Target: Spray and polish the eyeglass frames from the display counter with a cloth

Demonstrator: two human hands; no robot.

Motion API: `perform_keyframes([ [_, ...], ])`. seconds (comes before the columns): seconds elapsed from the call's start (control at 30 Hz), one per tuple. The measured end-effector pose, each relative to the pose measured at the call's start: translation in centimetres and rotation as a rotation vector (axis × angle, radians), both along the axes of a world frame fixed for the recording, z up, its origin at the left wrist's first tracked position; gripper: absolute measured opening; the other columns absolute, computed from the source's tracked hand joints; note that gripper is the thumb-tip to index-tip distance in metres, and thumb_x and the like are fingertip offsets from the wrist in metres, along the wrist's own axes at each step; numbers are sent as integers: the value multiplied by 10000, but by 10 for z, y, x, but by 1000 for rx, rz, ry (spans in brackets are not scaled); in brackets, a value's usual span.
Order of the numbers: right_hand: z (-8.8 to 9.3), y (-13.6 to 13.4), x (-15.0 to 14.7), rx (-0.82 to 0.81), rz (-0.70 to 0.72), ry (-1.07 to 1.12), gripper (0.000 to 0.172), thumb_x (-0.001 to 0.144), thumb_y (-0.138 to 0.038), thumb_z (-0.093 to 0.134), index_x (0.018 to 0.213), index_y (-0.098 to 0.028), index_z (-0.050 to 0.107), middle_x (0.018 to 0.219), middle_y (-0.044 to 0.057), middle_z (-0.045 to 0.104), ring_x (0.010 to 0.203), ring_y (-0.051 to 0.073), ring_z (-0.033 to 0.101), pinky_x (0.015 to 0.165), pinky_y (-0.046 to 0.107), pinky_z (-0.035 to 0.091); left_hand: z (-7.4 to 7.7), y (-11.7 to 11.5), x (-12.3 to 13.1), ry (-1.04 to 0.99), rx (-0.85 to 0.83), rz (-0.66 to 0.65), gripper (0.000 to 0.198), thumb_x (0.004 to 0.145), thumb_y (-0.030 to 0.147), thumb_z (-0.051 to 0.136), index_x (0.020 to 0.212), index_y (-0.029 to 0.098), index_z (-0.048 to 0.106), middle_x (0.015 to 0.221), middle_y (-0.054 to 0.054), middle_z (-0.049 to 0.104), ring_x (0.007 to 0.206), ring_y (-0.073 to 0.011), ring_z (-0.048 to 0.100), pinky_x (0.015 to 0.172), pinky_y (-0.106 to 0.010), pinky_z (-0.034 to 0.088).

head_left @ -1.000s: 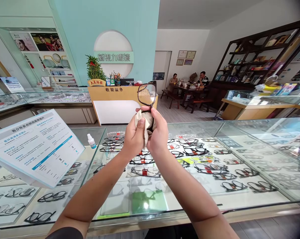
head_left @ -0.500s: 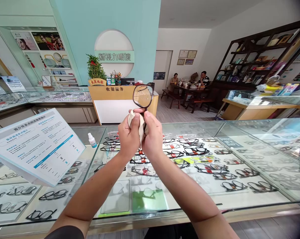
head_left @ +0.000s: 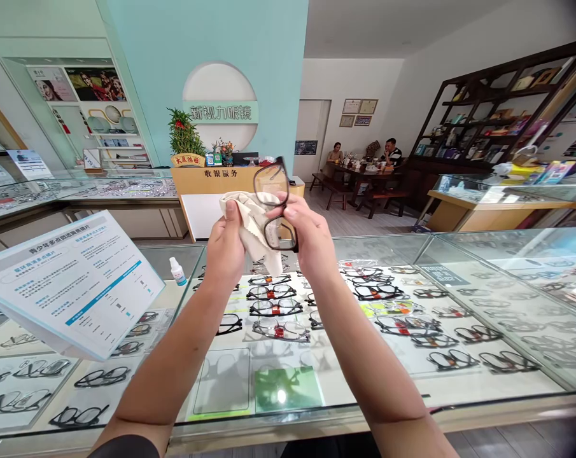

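Dark-framed eyeglasses (head_left: 295, 238) are held up on end above the glass counter, one lens over the other. My right hand (head_left: 311, 235) pinches them near the bridge, its fingers closed. A cream cleaning cloth (head_left: 254, 232) hangs from my left hand (head_left: 225, 248), gripped between thumb and fingers. The cloth is beside the glasses, its edge close to the lenses; whether it touches them I cannot tell. The upper lens shows specks or blur on it.
Below my arms is a glass display counter (head_left: 364, 394) with several rows of eyeglasses inside. A small white spray bottle (head_left: 177, 272) and a folded printed card (head_left: 77, 286) stand on the left. Behind is a cashier desk (head_left: 196, 216); two people sit at a far table (head_left: 364, 172).
My hands have come apart. The cloth has moved off to the left with my left hand, and the lower lens of the glasses now shows. The glasses are tilted slightly.
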State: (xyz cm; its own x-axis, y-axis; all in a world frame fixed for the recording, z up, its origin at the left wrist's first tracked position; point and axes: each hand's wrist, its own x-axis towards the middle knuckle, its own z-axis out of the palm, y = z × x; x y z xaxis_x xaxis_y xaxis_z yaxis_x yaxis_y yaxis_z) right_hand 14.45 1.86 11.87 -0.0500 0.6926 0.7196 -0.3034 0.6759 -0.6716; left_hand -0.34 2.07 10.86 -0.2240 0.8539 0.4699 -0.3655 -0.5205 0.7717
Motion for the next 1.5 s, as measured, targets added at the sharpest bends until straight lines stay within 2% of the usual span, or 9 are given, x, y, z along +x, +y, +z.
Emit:
perform_keyframes([
  [0.23,0,-4,-6,60,-43,-202,213,969,-360,749,835,-331,911,1323,35,772,1385,307,640,1313,523,430,9,-2,-6,-32,25,28,672,875,873,753,985,211,745,816,-63,781,1049,-269,827,831,-319,666],
  [0.5,2,-4,6,108,-86,-153,249,1009,-355,708,882,-354,922,1413,22,758,1463,311,605,1338,555,406,13,3,-20,-55,10,3,615,905,814,775,1059,219,795,1022,-114,850,1247,-312,795,963,-394,677],
  [0.7,4,-10,6,139,-195,-260,212,1004,-354,737,898,-395,917,1450,6,740,1480,313,580,1355,595,353,14,-1,-22,67,48,-84,665,936,823,725,1184,212,810,1162,-136,854,1355,-325,749,1077,-415,642],
  [0.9,3,-6,7,150,-314,-236,222,1001,-351,721,896,-373,916,1441,40,732,1448,319,593,1308,601,384,18,1,-26,31,32,-109,600,968,761,735,1184,206,807,1171,-137,853,1376,-317,743,1113,-423,635],
  [1.0,3,-5,10,164,-351,-256,239,1003,-342,697,898,-350,912,1446,52,726,1453,318,602,1288,595,411,20,1,-29,10,20,-175,596,975,740,740,1228,204,797,1236,-136,848,1392,-330,734,1152,-457,625],
  [1.1,3,-5,10,181,-333,-323,233,999,-333,699,897,-335,908,1472,46,726,1483,323,591,1301,605,408,21,-1,-32,15,8,-248,582,980,730,740,1251,218,795,1306,-127,838,1402,-350,725,1161,-478,623],
  [1.2,2,-6,8,183,-290,-380,235,1008,-316,695,908,-337,906,1500,31,720,1537,325,549,1329,613,383,20,-1,-34,32,21,-278,596,962,748,754,1251,228,795,1298,-121,841,1374,-356,737,1103,-467,648],
  [1.37,2,-5,8,159,-185,-416,245,1016,-292,685,905,-317,903,1529,39,696,1540,313,540,1355,578,353,18,0,-34,125,69,-291,671,941,790,751,1215,179,786,1117,-140,852,1208,-346,797,973,-446,674],
  [1.5,4,-4,9,119,-37,-377,240,1015,-301,693,907,-305,908,1438,43,728,1470,289,584,1336,516,378,17,1,-34,163,112,-284,598,884,752,840,1091,195,785,961,-93,825,995,-288,810,832,-395,668],
])
